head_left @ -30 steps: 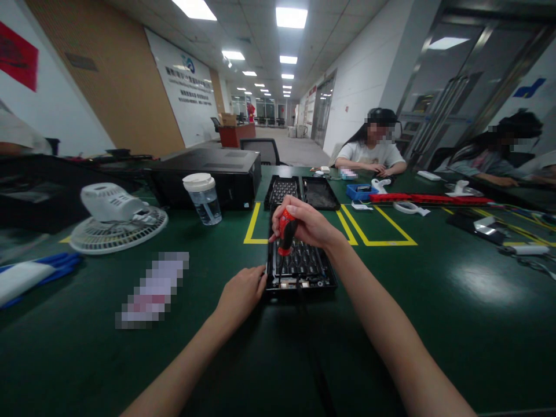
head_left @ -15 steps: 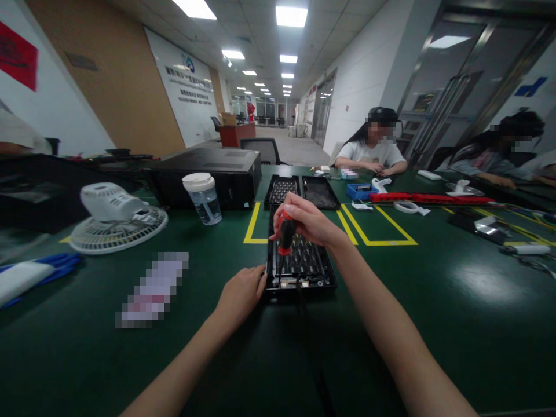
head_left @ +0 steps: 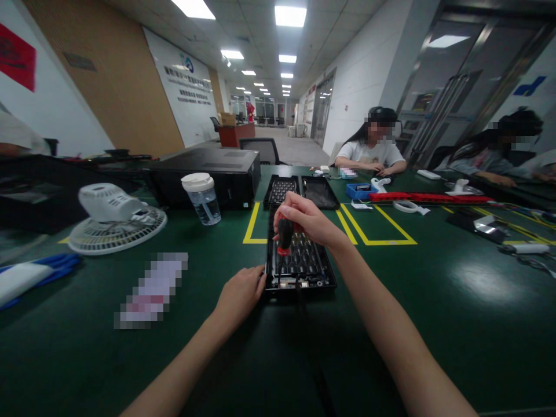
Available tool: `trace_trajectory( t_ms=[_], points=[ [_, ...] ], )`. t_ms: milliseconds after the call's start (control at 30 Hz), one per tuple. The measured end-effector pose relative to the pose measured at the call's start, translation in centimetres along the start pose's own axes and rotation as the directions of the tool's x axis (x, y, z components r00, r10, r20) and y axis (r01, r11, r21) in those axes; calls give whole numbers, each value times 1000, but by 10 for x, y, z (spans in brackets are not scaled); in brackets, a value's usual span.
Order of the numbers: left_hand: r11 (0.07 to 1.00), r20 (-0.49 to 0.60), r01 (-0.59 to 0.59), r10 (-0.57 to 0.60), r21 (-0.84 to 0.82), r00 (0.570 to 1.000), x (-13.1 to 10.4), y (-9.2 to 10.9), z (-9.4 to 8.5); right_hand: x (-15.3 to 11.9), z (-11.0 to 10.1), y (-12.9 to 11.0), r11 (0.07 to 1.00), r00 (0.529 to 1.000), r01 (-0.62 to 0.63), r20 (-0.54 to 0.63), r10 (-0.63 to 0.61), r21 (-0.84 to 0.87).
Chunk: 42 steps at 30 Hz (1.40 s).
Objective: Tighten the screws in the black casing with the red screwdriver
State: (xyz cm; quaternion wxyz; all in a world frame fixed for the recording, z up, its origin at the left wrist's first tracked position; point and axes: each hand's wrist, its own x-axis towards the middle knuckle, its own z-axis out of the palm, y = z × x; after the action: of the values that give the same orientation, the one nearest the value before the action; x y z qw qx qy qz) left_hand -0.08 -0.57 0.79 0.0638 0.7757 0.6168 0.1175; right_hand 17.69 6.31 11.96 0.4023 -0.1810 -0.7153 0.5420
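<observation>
A black case [head_left: 328,272] lies on the table before me, its inside filled with rows of dark rounded shapes and some small metal parts along the near edge. In my right hand [head_left: 304,217] is a screwdriver [head_left: 285,233] with a black and red handle, the fingers closed round its top. It stands nearly upright, and its thin shaft reaches down to the near left corner of the case. My left hand [head_left: 243,289] grips the case's left side near that corner, its fingertips partly hidden. A dark cable [head_left: 306,324] runs from the near edge toward me.
Beyond the case lie another black case [head_left: 282,190] and an open black tray [head_left: 320,192]. To the left are a lidded cup [head_left: 202,200], a white fan [head_left: 117,220] and a large black box [head_left: 208,168]. A blue bin [head_left: 361,191] sits back right; people sit farther off.
The screwdriver handle has turned slightly in my right hand, with less red showing now. Both hands stay in nearly the same place, and the case has not moved.
</observation>
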Motion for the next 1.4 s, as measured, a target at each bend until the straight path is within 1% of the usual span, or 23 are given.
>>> trace_trajectory(
  t_ms=[200, 467, 800, 1100, 1233, 1400],
  points=[
    [1000, 5, 4, -4, 1, 1000, 0, 1, -2, 0, 4, -6, 982, 997, 41, -54, -52, -185],
    [1000, 4, -5, 5, 9, 1000, 0, 2, -1, 2, 2, -4, 912, 986, 91, -92, -139, -401],
    [1000, 9, 10, -10, -4, 1000, 0, 1, -1, 1, 3, -5, 827, 966, 72, -168, -198, -557],
    [1000, 20, 17, -17, 6, 1000, 0, 2, -1, 1, 2, -5, 756, 934, 44, -242, -264, -653],
    [1000, 16, 16, -17, 11, 1000, 0, 2, -2, 1, 1, -3, 718, 917, 38, -262, -301, -695],
    [1000, 16, 13, -13, 9, 1000, 0, 2, -3, 1, 0, -3, 677, 908, 32, -262, -328, -736]
  ],
)
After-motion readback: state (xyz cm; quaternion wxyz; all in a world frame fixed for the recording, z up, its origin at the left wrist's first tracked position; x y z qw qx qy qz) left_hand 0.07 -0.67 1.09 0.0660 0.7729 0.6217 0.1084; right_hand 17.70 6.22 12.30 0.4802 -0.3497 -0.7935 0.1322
